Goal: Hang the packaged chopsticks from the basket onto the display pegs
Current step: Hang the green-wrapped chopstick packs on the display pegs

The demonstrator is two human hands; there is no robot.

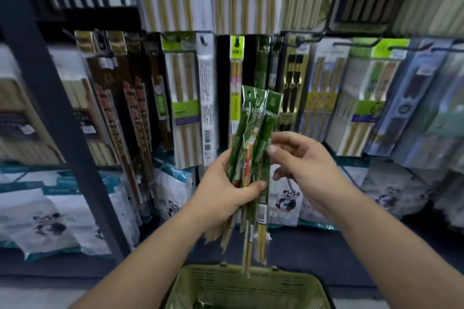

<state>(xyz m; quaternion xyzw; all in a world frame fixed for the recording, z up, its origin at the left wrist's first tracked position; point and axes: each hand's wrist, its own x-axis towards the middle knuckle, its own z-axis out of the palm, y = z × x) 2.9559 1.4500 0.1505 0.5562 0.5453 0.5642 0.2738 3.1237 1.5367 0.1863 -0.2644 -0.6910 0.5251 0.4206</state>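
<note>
Above clasping left hand: green chopstick packets fan, hang-holes free.
Right hand: pinches one packet, likely separating it.

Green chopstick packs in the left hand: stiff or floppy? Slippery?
Probably stiff: the green chopstick packs stand upright above the left hand without drooping. Likely slippery: glossy film sleeves fan apart. Light, presumably; one hand holds several.

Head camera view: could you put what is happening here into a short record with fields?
Held: bundle of green plastic chopstick packs
Left hand: grips the bundle's middle
Right hand: thumb and fingers pinch the rightmost pack
Below: green slatted plastic basket
Behind: black metal display pegs, hung with other chopstick packs
Stage: held packs not yet hung
</note>
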